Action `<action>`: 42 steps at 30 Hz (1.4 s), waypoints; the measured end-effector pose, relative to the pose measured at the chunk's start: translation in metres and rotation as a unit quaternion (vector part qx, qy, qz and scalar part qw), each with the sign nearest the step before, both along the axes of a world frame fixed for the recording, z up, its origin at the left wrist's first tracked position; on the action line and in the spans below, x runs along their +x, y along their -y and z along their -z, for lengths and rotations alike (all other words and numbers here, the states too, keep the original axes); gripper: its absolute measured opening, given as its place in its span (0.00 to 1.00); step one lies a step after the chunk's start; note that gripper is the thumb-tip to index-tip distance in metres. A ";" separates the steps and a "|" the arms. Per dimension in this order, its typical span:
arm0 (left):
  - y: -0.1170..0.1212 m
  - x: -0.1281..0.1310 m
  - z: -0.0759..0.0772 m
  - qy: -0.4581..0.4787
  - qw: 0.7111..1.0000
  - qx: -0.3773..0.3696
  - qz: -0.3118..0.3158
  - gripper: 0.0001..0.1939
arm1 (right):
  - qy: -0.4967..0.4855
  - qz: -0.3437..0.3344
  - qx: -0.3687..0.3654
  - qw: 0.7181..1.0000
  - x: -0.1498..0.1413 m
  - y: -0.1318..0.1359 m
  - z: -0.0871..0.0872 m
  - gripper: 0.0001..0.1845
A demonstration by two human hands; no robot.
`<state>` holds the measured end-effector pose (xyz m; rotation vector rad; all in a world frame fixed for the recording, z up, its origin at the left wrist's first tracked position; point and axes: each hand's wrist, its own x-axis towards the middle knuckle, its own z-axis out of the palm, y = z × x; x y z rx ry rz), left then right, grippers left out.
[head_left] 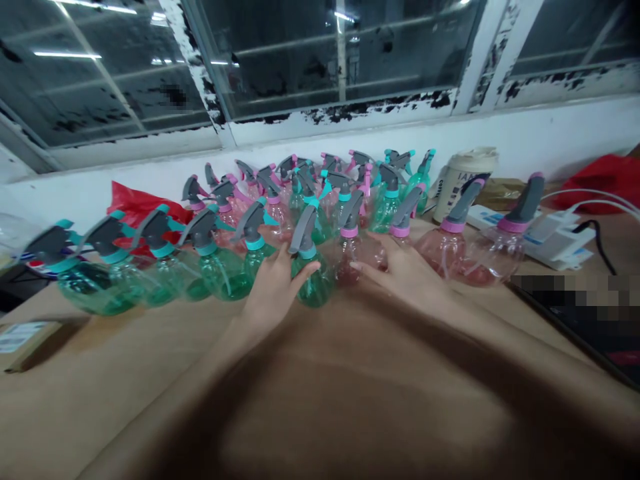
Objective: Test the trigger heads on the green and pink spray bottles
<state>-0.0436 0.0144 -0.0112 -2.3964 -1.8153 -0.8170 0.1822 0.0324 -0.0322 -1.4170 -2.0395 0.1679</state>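
My left hand [273,283] is closed on a green spray bottle [315,287] with a turquoise collar and grey trigger head, its thumb across the front. Just right of it, my right hand [410,270] grips a pink spray bottle [347,267] with a pink collar, thumb in front and fingers behind. Both bottles stand upright side by side. A row of green spray bottles [233,273] runs off to the left. More pink spray bottles [447,257] stand beyond my right hand. Fingertips behind the bottles are partly hidden, and motion blurs the picture somewhat.
Behind the front row, several more pink and green spray bottles crowd against the wall. A paper cup [463,183], a white power strip [537,233] with cables and a dark-screened device [580,320] are on the right. A small carton [30,343] lies on the brown table [310,400] at left.
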 end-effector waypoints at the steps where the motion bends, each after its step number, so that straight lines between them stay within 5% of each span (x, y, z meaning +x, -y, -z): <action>1: -0.001 0.000 -0.001 0.001 1.000 -0.001 0.002 0.16 | -0.009 0.003 -0.005 1.000 -0.003 -0.005 0.001 0.34; 6: -0.007 -0.003 -0.002 0.002 1.000 -0.001 0.007 0.17 | -0.040 -0.001 -0.032 0.999 -0.020 -0.024 0.004 0.39; 20: -0.019 -0.008 -0.002 0.024 1.000 0.008 0.009 0.24 | 0.030 0.012 -0.056 0.998 -0.026 -0.036 0.003 0.31; 34: -0.020 -0.001 0.002 0.037 0.999 0.014 -0.022 0.20 | 0.017 -0.045 -0.085 0.995 -0.005 0.011 0.004 0.37; 42: 0.016 -0.003 0.002 0.091 0.996 0.020 -0.007 0.21 | -0.008 -0.085 -0.039 0.996 0.006 0.036 0.014 0.35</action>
